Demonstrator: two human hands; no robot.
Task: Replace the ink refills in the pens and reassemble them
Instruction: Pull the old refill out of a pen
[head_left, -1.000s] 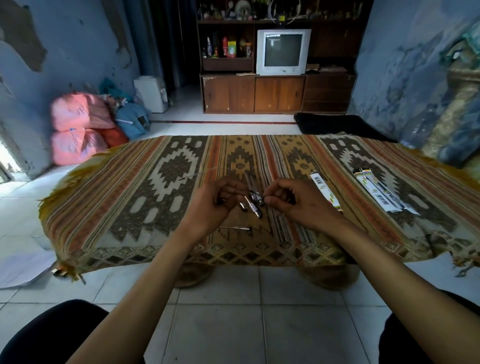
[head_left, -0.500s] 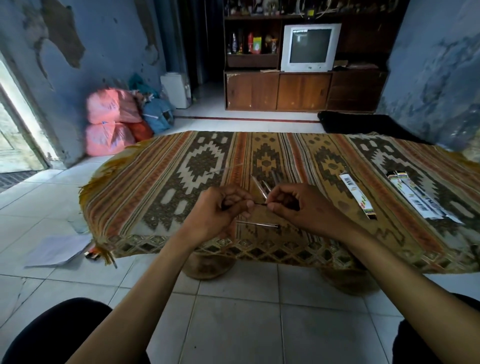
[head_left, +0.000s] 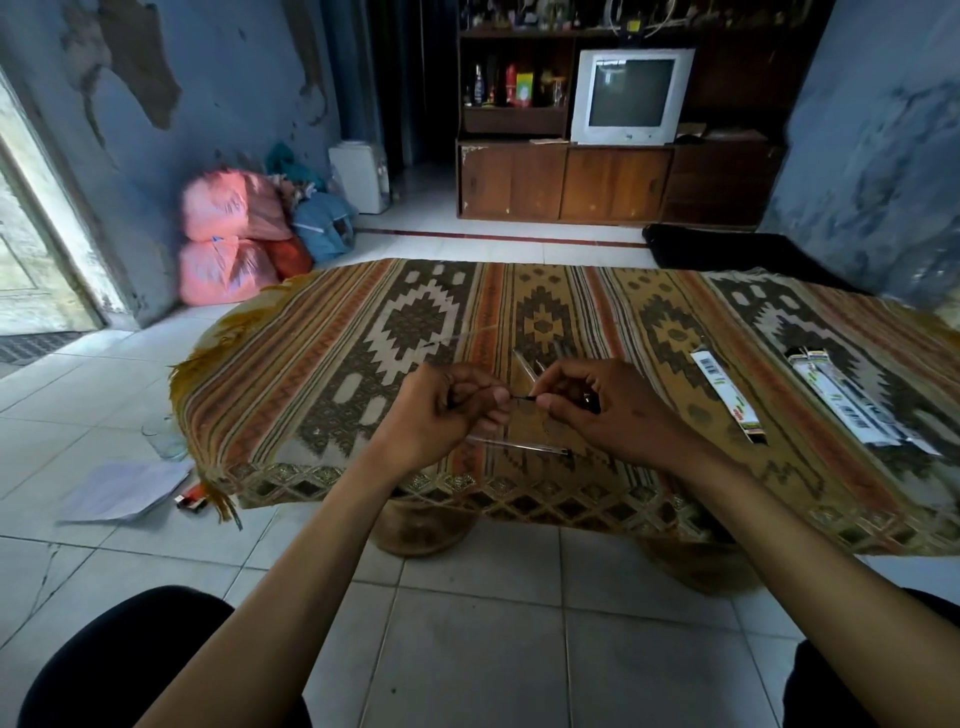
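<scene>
We're looking down on the surface (head_left: 363, 332), draped in a patterned woven cloth, and both hands meet over its near middle. The left hand (head_left: 441, 410) has its fingers (head_left: 496, 400) curled in, thumb and forefinger pinched on the left end of a thin dark ink refill (head_left: 525, 398). The right hand (head_left: 597, 410) answers from the other side, fingers pressed together on the right end of that same refill, so it bridges the small gap between the two hands. Whether the right palm carries anything more, we can't tell. Just nearer than the hands, a clear pen barrel (head_left: 519, 446) lies flat on the cloth. More clear pen parts (head_left: 524, 364) lie just beyond the hands. Right of them sits a narrow refill packet (head_left: 727, 397), and farther right more packets (head_left: 841, 400).
</scene>
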